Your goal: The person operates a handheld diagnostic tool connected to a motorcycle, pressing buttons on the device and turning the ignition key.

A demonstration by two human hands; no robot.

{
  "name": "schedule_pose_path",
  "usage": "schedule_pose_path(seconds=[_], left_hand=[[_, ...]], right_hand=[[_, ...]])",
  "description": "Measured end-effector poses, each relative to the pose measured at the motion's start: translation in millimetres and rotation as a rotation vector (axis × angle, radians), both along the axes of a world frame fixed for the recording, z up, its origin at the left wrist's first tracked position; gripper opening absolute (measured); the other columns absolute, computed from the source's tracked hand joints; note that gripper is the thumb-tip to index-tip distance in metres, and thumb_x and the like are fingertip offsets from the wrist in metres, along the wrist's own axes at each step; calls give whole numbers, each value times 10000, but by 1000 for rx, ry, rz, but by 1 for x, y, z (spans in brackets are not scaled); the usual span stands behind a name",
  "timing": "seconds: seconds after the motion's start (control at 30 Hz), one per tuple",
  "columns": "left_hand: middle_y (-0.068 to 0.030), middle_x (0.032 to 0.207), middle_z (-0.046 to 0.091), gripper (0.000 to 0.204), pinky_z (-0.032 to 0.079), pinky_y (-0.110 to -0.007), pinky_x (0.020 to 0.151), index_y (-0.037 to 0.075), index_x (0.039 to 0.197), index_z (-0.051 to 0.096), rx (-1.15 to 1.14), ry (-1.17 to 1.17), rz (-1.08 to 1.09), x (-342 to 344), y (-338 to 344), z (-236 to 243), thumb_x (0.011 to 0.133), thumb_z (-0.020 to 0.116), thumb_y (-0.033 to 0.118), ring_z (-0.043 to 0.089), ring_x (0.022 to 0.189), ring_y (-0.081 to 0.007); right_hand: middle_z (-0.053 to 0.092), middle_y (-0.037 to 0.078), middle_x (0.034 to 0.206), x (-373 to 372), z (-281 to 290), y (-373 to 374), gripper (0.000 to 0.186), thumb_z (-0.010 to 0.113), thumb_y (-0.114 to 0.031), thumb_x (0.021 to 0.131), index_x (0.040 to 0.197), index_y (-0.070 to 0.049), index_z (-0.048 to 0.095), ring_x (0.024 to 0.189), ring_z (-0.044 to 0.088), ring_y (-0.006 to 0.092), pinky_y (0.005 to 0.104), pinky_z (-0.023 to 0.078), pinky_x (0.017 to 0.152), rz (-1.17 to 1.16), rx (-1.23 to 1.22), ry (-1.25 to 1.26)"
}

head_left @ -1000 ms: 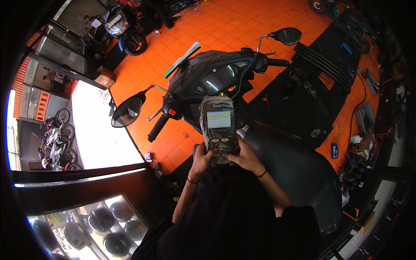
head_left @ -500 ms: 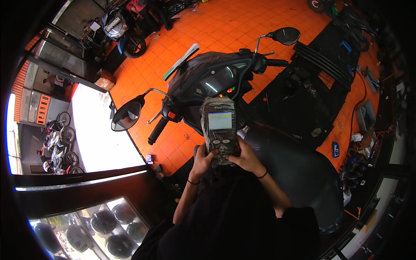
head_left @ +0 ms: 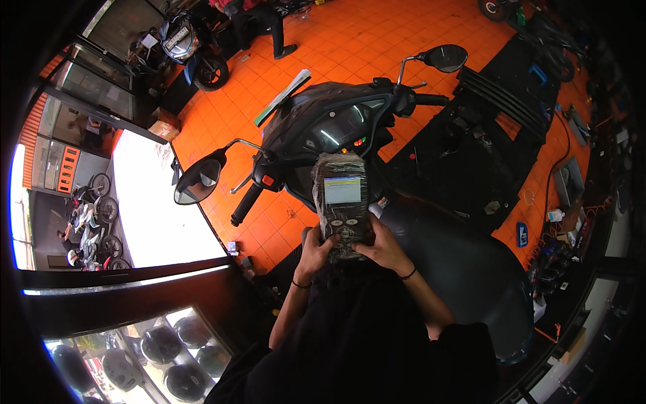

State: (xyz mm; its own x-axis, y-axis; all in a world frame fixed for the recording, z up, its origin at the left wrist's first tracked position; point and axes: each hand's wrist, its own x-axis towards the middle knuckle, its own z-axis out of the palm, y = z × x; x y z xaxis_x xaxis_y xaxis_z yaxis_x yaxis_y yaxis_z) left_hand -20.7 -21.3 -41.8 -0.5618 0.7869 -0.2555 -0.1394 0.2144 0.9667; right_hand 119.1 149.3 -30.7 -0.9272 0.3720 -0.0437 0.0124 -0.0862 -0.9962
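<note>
Between my hands is a handheld diagnostic scanner [head_left: 342,191], wrapped in wrinkled clear plastic, its screen lit pale blue and white. My left hand [head_left: 314,250] grips its lower left side, thumb over the keypad. On the lower right side my right hand [head_left: 385,246] holds it too, its thumb also at the keys. Just beyond the scanner stands a dark scooter [head_left: 316,128] with lit orange and green lamps on its dash. The scooter's black seat [head_left: 457,262] stretches away to the right of my right hand.
The scooter's left mirror [head_left: 200,178] and right mirror [head_left: 445,58] stick out sideways. A black lift platform [head_left: 451,168] lies on the orange tiled floor [head_left: 350,34]. Helmets [head_left: 161,345] fill a display case at lower left. Another scooter [head_left: 185,47] and a person [head_left: 262,23] are at the back.
The person at the back has shifted, with a leg now stretched out to the right. My view has moved very slightly; both hands keep the same hold on the scanner.
</note>
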Motion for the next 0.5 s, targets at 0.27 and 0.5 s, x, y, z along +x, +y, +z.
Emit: schedule_pose_path(seconds=[0.27, 0.5], left_hand=[[-117, 1133, 700, 356, 530, -331, 908, -94, 1243, 584, 22, -34, 11, 1, 0, -2, 937, 603, 87, 654, 1012, -165], [-117, 1134, 699, 350, 524, -331, 916, -94, 1232, 590, -17, -29, -18, -1, 0, 1, 933, 598, 89, 649, 1028, -164]], right_hand=[[633, 206, 1288, 0, -3, -1, 702, 785, -85, 777, 1376, 61, 451, 1242, 608, 305, 408, 474, 1061, -15, -2, 11], [654, 201, 1256, 1, 5, 1, 676, 778, -76, 775, 1362, 49, 467, 1199, 639, 300, 403, 503, 1028, -3, 43, -19]])
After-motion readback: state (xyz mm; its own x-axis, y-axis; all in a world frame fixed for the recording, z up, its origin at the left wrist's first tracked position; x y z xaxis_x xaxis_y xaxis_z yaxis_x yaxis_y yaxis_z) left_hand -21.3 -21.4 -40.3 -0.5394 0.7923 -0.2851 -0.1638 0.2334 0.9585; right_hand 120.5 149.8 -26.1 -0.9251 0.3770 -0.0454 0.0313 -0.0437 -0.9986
